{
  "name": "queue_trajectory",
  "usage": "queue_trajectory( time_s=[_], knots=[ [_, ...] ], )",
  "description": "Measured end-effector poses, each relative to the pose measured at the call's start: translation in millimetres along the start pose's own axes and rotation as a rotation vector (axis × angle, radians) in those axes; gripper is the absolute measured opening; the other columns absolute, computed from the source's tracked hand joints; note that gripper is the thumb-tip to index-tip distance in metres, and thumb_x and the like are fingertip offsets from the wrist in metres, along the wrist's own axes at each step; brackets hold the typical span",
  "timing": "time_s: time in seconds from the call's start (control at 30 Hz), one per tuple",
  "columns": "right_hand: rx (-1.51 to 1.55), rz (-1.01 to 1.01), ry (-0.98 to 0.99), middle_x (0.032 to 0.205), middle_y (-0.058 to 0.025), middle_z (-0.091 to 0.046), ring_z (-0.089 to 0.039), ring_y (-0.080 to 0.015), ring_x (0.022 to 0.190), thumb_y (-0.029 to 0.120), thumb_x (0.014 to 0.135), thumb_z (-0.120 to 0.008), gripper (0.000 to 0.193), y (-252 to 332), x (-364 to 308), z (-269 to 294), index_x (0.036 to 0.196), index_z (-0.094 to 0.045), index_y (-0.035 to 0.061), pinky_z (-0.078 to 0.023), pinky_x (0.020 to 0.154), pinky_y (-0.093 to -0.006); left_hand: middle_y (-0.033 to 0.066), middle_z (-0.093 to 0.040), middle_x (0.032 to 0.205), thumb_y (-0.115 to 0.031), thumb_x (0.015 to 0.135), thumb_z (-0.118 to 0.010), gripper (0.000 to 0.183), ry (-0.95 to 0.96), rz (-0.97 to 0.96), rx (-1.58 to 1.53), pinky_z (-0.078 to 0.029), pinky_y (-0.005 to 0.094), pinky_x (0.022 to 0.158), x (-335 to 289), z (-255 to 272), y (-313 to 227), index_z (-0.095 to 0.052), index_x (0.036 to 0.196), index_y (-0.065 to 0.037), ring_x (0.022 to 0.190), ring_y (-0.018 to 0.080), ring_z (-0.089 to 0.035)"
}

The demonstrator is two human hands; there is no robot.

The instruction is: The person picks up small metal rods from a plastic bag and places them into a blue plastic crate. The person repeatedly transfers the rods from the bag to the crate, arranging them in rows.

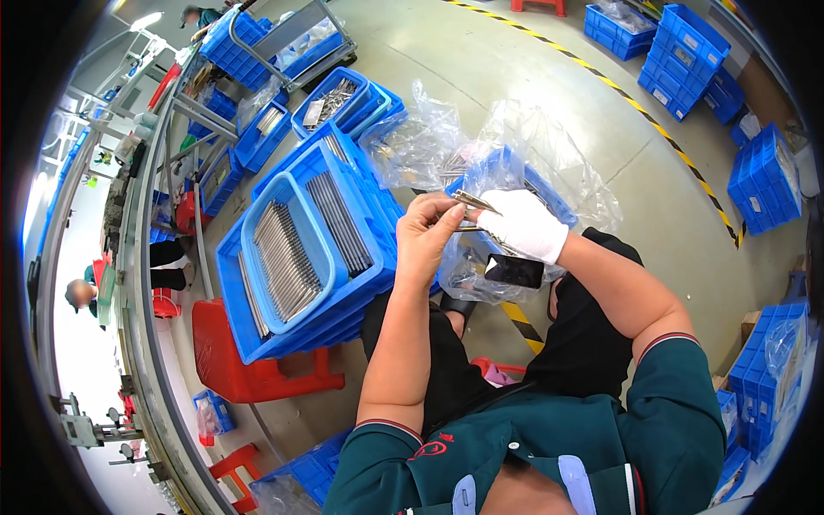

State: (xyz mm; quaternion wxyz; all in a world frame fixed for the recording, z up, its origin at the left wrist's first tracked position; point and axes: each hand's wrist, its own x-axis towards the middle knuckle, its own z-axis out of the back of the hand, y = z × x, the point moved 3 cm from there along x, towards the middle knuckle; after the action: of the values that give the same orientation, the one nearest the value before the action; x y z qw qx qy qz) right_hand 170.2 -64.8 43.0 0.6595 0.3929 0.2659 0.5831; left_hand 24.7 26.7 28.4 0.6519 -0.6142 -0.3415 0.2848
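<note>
My left hand [427, 233], bare, has its fingers pinched on slim metal rods [474, 202] in front of my lap. Close against it, my right hand [524, 226] wears a white glove and is closed around the other end of the rods; the glove hides how many it holds. Beneath the hands is a blue crate [549, 196] lined with clear plastic bags [562, 154], with more metal pieces inside. A black phone [513, 270] lies just below my right hand. To the left, a light blue tray [324, 273] holds rows of similar grey rods.
The tray rests on a large blue crate [249, 345] beside a red stool [227, 356]. Another blue bin [367, 110] with loose metal parts stands behind. Stacked crates [682, 64] line the right, past yellow-black floor tape [631, 94]. A long workbench and another person [81, 292] are at left.
</note>
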Motion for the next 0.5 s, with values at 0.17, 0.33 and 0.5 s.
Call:
queue_trajectory(
  time_s=[0.17,0.33,0.5],
  knots=[
    [0.135,-0.146,0.128,0.071,-0.0144,-0.059,-0.056,-0.0265,0.068,0.038,0.089,-0.053,0.038,-0.4,-1.0,5.5,0.087,-0.062,0.0018,-0.043,0.064,-0.0365,0.0033,-0.065,0.084,-0.013,0.086,-0.067,0.018,-0.181,-0.022,-0.098,-0.042,0.0208,0.072,4.5,17.9,-8.3,-0.067,0.095,0.002,0.076,0.0067,-0.054],
    [0.206,-0.249,0.252,0.063,-0.0087,-0.054,-0.050,-0.0179,0.060,0.043,0.089,-0.054,0.043,-3.2,-1.2,-1.0,0.082,-0.061,0.0007,-0.041,0.058,-0.0324,0.0041,-0.065,0.085,-0.015,0.086,-0.067,0.021,0.002,0.110,-0.140,-0.043,0.0229,0.074,2.8,12.7,-5.8,-0.067,0.096,0.003,0.079,0.0091,-0.056],
    [0.256,-0.250,0.297,0.063,-0.0076,-0.053,-0.049,-0.0176,0.060,0.044,0.089,-0.054,0.044,1.2,-2.3,-2.1,0.081,-0.060,0.0012,-0.041,0.057,-0.0322,0.0044,-0.065,0.085,-0.018,0.084,-0.069,0.023,0.091,0.148,-0.155,-0.043,0.0231,0.075,1.2,12.8,-4.6,-0.067,0.095,0.003,0.078,0.0094,-0.056]
  ],
)
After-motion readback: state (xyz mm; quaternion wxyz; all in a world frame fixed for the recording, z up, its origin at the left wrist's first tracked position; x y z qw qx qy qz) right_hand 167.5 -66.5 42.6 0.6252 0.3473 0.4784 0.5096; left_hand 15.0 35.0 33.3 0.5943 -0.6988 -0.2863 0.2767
